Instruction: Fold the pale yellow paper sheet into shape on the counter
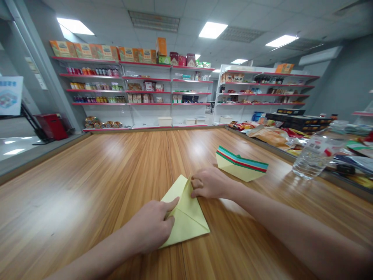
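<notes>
A pale yellow sheet of paper (189, 227) with diagonal creases lies on the wooden table in front of me, partly folded. My right hand (212, 182) pinches a raised flap along its upper right side. On the left side of the sheet rests my left hand (153, 224), its index finger stretched onto the fold and its other fingers curled in at the paper's edge. Part of the sheet is hidden under that hand. Beyond my right wrist stands a folded paper boat (240, 165), yellow below with green, blue, white and red stripes along the top.
A clear plastic bottle (316, 155) stands at the right of the wooden table (96, 186). Packaged goods (272, 136) crowd a surface past the table's right edge. Stocked shelves (148, 79) line the back, and a red box (52, 126) sits at the far left.
</notes>
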Motion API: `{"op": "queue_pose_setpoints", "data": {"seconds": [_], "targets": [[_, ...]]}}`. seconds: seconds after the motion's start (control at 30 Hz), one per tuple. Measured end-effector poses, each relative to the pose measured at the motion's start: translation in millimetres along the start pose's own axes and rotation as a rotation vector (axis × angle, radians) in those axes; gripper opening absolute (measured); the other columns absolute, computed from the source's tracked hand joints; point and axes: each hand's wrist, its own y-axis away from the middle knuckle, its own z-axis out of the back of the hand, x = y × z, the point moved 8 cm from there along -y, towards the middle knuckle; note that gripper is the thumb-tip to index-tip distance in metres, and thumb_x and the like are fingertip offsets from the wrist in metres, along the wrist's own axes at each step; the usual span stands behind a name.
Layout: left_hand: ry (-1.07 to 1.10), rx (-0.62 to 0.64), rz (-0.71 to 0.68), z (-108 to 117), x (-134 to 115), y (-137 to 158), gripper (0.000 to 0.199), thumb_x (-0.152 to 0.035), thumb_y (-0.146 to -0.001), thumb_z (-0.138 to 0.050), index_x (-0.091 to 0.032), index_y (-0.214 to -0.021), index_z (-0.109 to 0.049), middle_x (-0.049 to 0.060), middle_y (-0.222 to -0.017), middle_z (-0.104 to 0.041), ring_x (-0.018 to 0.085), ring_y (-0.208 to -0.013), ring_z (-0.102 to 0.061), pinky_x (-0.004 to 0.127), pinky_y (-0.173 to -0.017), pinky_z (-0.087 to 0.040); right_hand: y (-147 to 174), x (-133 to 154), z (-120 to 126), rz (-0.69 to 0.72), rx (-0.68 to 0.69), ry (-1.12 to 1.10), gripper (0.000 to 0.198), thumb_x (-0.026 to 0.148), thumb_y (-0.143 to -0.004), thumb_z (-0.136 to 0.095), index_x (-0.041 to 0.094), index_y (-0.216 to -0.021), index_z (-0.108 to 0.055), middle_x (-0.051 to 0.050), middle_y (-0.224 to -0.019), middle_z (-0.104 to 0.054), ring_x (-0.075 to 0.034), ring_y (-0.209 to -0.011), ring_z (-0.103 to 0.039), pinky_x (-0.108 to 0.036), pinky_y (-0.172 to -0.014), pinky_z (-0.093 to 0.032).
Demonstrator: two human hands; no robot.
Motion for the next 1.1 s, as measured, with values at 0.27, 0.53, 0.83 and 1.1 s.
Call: {"op": "queue_pose_setpoints", "data": {"seconds": [0.27, 0.53, 0.83, 1.1], "targets": [[-0.204, -0.066, -0.025, -2.0, -7.1, 3.9, 0.058, -0.052, -0.085, -0.030, -0.020, -0.130, -0.043, 0.016, -0.095, -0.068, 0.032, -0.085, -0.064, 0.038, -0.071, -0.043, 5.0, 56.2, 20.5, 0.308, -0.040, 0.081, 0.047, 0.030, -0.075, -0.062, 0.021, -0.120, -0.052, -0.011, -0.116, -0.056, -0.028, -0.110, -0.045, -0.045, -0.091, -0.028], [-0.289, -0.112, -0.065, -6.9, -15.7, 10.9, 0.076, -0.065, -0.081, -0.020, -0.018, -0.140, -0.025, 0.017, -0.089, -0.068, 0.037, -0.076, -0.065, 0.047, -0.064, -0.045, 18.6, 67.8, 5.0, 0.297, 0.254, -0.081, 0.070, 0.052, -0.077, -0.053, 0.012, -0.133, -0.040, -0.018, -0.132, -0.045, -0.031, -0.119, -0.042, -0.051, -0.100, -0.021], [-0.299, -0.074, -0.045, -4.4, -23.8, 16.5, 0.078, -0.068, -0.079, -0.021, -0.016, -0.133, -0.041, 0.021, -0.096, -0.066, 0.040, -0.085, -0.062, 0.054, -0.071, -0.045, 12.1, 53.1, -1.8, 0.136, 0.265, -0.152, 0.050, 0.043, -0.094, -0.021, 0.017, -0.124, -0.051, -0.014, -0.135, -0.043, -0.031, -0.126, -0.036, -0.057, -0.100, -0.017], [-0.301, -0.030, -0.037, -0.5, -25.5, 18.7, 0.075, -0.068, -0.078, -0.024, -0.015, -0.122, -0.053, 0.020, -0.093, -0.066, 0.040, -0.081, -0.062, 0.054, -0.069, -0.045, 1.4, 14.8, -10.1, -0.027, 0.137, -0.048, 0.052, 0.047, -0.092, -0.026, 0.015, -0.100, -0.067, -0.013, -0.132, -0.046, -0.034, -0.123, -0.037, -0.051, -0.096, -0.025]]}}
